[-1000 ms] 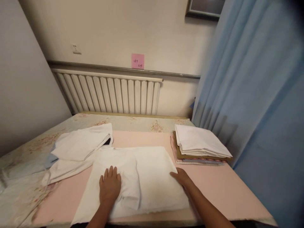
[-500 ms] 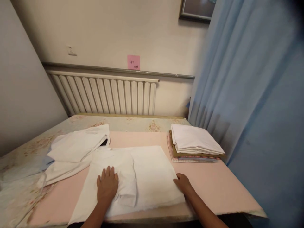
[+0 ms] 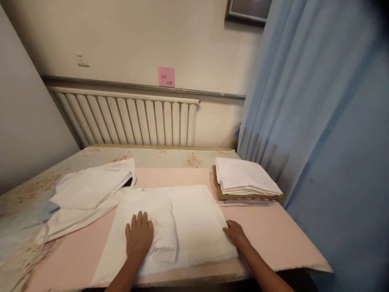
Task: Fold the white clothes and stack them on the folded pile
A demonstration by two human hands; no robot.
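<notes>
1. White cloth point(image 3: 194, 219) lies under both hands: the left hand point(image 3: 139, 235) rests flat on its folded-over left part, fingers point(image 3: 140, 219) open and spread, gripping nothing
2. The right hand point(image 3: 235, 234) sits at the cloth's right edge, knuckles up and fingers curled; whether they pinch the edge cannot be told
3. The cloth is spread at the near middle of the surface, its near hem close to the front edge
4. Surface: a pink sheet point(image 3: 282, 239) covers the near part; a floral cover point(image 3: 170, 156) shows beyond it and to the left
5. Loose white garments point(image 3: 88, 190) lie in a heap just left of the cloth, touching its far left corner
6. A folded stack point(image 3: 243, 180), white on top with tan and pink layers beneath, stands at the far right, apart from the cloth
7. Room: a white radiator point(image 3: 127, 121) runs along the back wall, with a pink note point(image 3: 166, 77) and a socket point(image 3: 82, 60) above it
8. A blue curtain point(image 3: 319, 121) hangs along the right side; a picture frame point(image 3: 247, 10) shows at the top
</notes>
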